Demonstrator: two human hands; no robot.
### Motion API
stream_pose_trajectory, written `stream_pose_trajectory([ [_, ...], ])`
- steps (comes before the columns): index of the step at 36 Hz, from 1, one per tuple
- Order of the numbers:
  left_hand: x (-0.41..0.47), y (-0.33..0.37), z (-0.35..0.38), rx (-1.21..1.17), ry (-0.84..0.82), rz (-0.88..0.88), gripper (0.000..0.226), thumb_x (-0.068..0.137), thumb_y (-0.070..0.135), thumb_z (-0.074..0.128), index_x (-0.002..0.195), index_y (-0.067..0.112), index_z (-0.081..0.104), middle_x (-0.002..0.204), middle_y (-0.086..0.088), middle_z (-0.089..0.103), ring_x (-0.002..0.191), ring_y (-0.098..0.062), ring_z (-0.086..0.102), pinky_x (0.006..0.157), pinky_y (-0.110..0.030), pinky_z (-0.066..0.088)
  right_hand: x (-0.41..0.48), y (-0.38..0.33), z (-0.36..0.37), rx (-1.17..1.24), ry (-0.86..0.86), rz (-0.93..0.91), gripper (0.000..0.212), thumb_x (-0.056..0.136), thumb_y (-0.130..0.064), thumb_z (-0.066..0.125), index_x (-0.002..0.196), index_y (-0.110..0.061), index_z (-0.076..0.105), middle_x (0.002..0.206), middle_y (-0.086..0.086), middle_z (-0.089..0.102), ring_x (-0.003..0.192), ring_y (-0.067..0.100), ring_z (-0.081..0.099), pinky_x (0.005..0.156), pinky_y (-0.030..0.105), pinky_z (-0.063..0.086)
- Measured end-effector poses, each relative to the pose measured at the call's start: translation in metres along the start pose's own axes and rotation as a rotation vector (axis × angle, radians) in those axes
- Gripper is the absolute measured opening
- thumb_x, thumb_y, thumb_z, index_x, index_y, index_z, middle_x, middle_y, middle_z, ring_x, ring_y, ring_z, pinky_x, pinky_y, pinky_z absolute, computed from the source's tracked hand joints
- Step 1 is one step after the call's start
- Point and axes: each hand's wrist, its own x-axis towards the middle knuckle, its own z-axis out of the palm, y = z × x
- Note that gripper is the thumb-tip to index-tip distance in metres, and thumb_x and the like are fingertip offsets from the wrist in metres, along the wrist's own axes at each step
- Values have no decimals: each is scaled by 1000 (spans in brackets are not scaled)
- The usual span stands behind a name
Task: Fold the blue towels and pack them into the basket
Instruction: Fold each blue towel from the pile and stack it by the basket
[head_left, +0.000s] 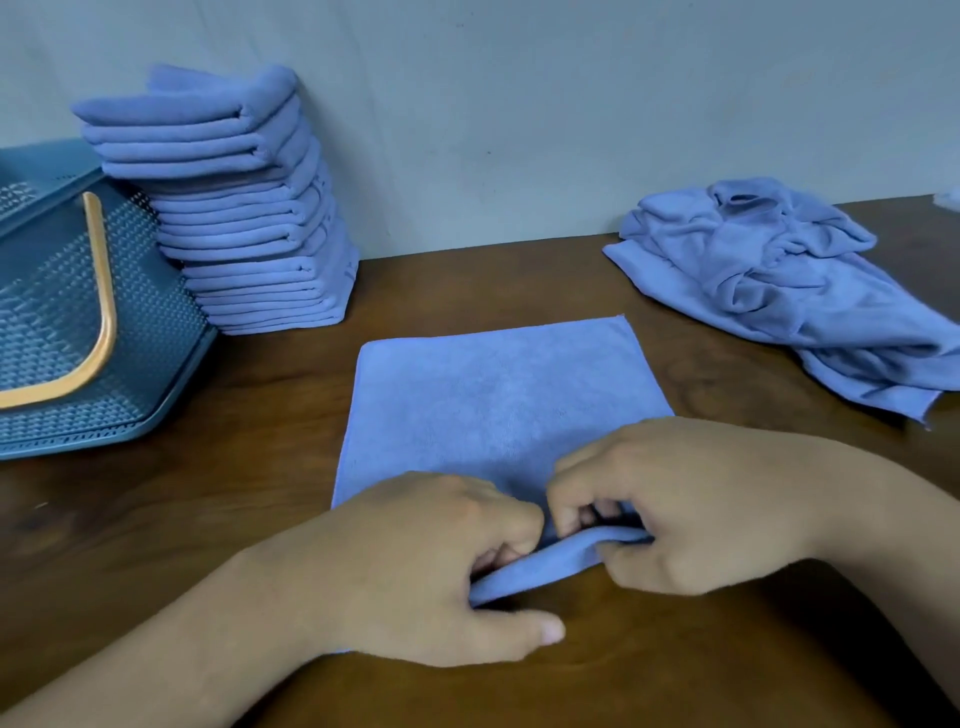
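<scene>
While the left hand (441, 566) and right hand (691, 509) sat side by side on the desk (208, 519), each pinched the near edge of the blue towel (493, 395) between curled fingers and thumb; the rest lay flat just beyond the knuckles. Farther off, past the left hand, stood the basket (156, 338) and a stack of folded towels (244, 208), and past the right hand lay a crumpled heap of towels (779, 291).
</scene>
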Motion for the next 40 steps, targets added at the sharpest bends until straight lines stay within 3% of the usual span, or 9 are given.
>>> stream_pose_trajectory([
  [5, -7, -1, 6, 56, 82, -48, 30, 92, 58, 59, 89, 32, 43, 93, 17, 54, 86, -4, 52, 64, -20, 38, -23, 4, -48, 85, -277, 106, 17, 92, -26, 70, 102, -40, 67, 93, -11, 70, 82, 12, 67, 77, 38, 59],
  [9, -19, -24, -25, -60, -188, -221, 18, 95, 49, 63, 93, 34, 55, 83, 12, 63, 73, -6, 59, 67, -31, 51, -26, 21, -57, 201, -309, 129, 13, 96, -15, 66, 98, -26, 73, 83, 3, 70, 71, 23, 65, 69, 34, 52],
  [13, -31, -70, -49, -311, -350, -290, 19, 99, 41, 69, 84, 30, 65, 71, 0, 62, 62, -6, 50, 66, -34, 39, -26, 39, -66, 419, -245, 74, 12, 103, -10, 66, 103, -14, 77, 96, 13, 73, 87, 36, 67, 83, 47, 53],
  [18, -31, -109, -54, -676, -138, -215, 26, 94, 30, 66, 92, 5, 64, 78, -19, 46, 72, -37, 36, 67, -54, 25, -18, 58, -61, 663, -109, 42, 17, 104, -3, 61, 97, -8, 77, 87, 5, 67, 83, 15, 59, 81, 26, 44],
  [21, -30, -119, -51, -857, 48, -237, 24, 90, 23, 66, 93, 0, 62, 81, -15, 46, 73, -34, 33, 65, -48, 20, -13, 63, -56, 941, 23, 107, 17, 103, -5, 59, 107, -1, 75, 105, 11, 75, 97, 22, 69, 86, 28, 52],
  [24, -20, -121, -46, -1012, 318, -306, 23, 87, 21, 71, 101, 3, 67, 89, -15, 58, 77, -27, 50, 68, -35, 35, -3, 67, -51, 1064, 265, 194, 24, 104, -11, 59, 124, -5, 72, 128, 16, 73, 117, 32, 70, 100, 41, 52],
  [28, 2, -127, -32, -1329, 674, -475, 34, 88, 28, 77, 118, 13, 70, 120, -13, 72, 111, -28, 70, 99, -46, 52, 15, 66, -43, 1135, 583, 337, 27, 105, -28, 63, 131, -32, 70, 128, 4, 75, 117, 23, 72, 98, 40, 55],
  [34, 6, -122, -18, -1221, 600, -474, 47, 96, 14, 73, 139, 23, 57, 122, -9, 77, 113, -27, 75, 99, -43, 53, 14, 67, -41, 945, 543, 382, 46, 93, -29, 80, 129, -53, 65, 123, -13, 74, 112, -10, 64, 102, 24, 45],
  [40, -3, -126, -23, -1044, 354, -397, 46, 81, 11, 83, 123, 22, 68, 123, -3, 71, 112, -26, 68, 96, -48, 51, 1, 72, -48, 806, 295, 333, 55, 87, 4, 77, 120, -40, 75, 124, -11, 72, 129, 2, 58, 105, 27, 46],
])
